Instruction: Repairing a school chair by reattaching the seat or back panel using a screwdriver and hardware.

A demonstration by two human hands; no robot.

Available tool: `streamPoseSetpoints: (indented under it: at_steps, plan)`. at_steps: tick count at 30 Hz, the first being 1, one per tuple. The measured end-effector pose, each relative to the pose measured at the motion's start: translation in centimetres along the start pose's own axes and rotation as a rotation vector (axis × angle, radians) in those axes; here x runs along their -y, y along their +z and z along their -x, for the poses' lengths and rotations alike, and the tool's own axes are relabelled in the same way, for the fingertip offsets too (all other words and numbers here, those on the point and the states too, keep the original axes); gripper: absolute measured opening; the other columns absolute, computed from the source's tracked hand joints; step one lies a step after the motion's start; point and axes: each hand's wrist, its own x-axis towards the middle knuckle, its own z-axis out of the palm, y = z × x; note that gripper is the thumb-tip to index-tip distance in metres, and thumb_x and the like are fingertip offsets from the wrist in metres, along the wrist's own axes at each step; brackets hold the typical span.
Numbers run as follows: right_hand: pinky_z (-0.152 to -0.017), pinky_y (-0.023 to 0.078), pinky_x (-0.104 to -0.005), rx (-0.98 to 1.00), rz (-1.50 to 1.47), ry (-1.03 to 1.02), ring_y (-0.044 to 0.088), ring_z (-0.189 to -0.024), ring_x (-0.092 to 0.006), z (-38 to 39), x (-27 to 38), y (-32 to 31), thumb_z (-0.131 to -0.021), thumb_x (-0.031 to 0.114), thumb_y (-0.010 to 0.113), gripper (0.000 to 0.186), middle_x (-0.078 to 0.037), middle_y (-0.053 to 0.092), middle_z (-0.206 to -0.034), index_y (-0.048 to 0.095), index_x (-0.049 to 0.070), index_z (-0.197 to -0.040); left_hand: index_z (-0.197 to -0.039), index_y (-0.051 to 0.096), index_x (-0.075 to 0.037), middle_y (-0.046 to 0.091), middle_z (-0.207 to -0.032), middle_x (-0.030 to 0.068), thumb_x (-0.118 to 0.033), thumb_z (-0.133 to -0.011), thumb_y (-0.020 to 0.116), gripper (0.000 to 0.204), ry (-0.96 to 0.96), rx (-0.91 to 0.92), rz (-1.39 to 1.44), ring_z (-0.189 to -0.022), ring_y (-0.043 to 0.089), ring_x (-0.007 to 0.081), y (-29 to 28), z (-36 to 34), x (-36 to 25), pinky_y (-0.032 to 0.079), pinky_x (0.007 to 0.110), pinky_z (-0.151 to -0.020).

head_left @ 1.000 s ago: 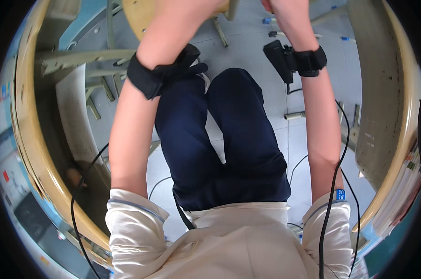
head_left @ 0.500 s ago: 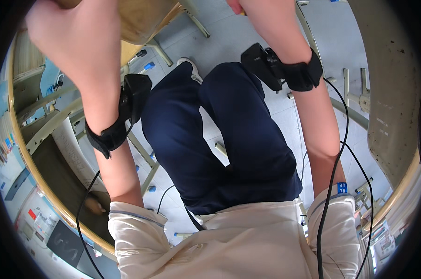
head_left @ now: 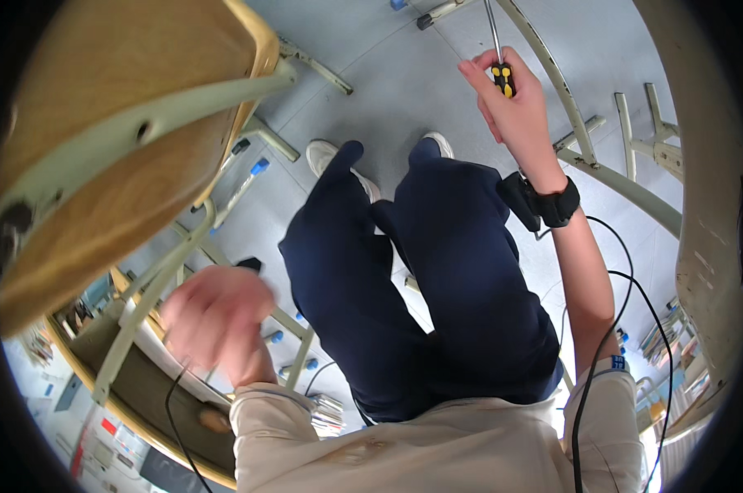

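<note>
My right hand [head_left: 521, 115] is gripping a probably light, stiff screwdriver [head_left: 497, 48], sensibly by its handle [head_left: 503, 80]. Left hand [head_left: 217, 319] is blurring; I can't tell.

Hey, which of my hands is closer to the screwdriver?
Right. The right hand holds the screwdriver by its handle; the left hand is well away, low on the left.

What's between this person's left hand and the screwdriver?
In the head view, navy trousers, white shoes and grey floor lie between the left hand and the screwdriver.
</note>
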Motion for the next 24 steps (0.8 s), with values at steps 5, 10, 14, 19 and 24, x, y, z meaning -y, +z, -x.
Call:
streamPoseSetpoints:
  at_steps: [5,10,14,19,24]
  plan:
    - [-0.039,0.025,-0.0181,0.055,0.075,0.132,0.035,-0.042,-0.0010,-0.5,-1.5,-2.3,-0.086,0.030,0.060,0.027,0.004,0.049,-0.058,0.055,0.004,-0.082,-0.076,0.056,-0.005,0.054,-0.069,0.0111,-0.001,-0.069,0.060,0.008,-0.630,0.878,0.058,-0.057,0.056,0.0275,9.6,7.5,-0.3,0.045,0.033,-0.051]
    - [-0.039,0.025,-0.0185,0.045,0.104,0.212,0.035,-0.043,-0.0009,-0.7,-2.5,-3.0,-0.087,0.027,0.057,0.025,0.003,0.052,-0.062,0.056,0.003,-0.084,-0.096,0.056,-0.002,0.061,-0.078,0.0158,-0.010,-0.081,0.056,0.017,-1.362,1.061,-0.007,-0.075,0.060,0.0328,14.9,25.6,2.9,0.047,0.041,-0.068]
    - [-0.039,0.024,-0.0186,0.016,0.102,0.335,0.034,-0.042,-0.0005,-0.8,-3.9,-3.2,-0.089,0.026,0.056,0.024,0.004,0.048,-0.058,0.056,0.002,-0.083,-0.101,0.054,-0.001,0.061,-0.086,0.0175,-0.012,-0.079,0.060,0.026,-1.511,1.280,-0.189,-0.081,0.060,0.0342,15.9,33.3,4.7,0.047,0.041,-0.075]
    - [-0.035,0.019,-0.0197,-0.051,0.078,0.424,0.030,-0.035,-0.0007,-0.6,-6.0,-3.3,-0.090,0.026,0.053,0.024,0.007,0.034,-0.044,0.054,0.004,-0.080,-0.105,0.052,0.002,0.053,-0.106,0.0228,-0.007,-0.075,0.063,0.033,-1.449,1.348,-0.099,-0.098,0.053,0.0384,18.9,34.7,6.4,0.045,0.042,-0.083]
    - [-0.034,0.018,-0.0191,-0.079,0.068,0.474,0.028,-0.033,-0.0012,0.2,-6.8,-3.8,-0.091,0.026,0.053,0.024,0.007,0.033,-0.043,0.053,0.004,-0.081,-0.117,0.045,0.001,0.045,-0.117,0.0232,-0.005,-0.078,0.060,0.042,-1.482,1.332,-0.099,-0.102,0.050,0.0400,20.9,35.0,6.3,0.043,0.043,-0.086]
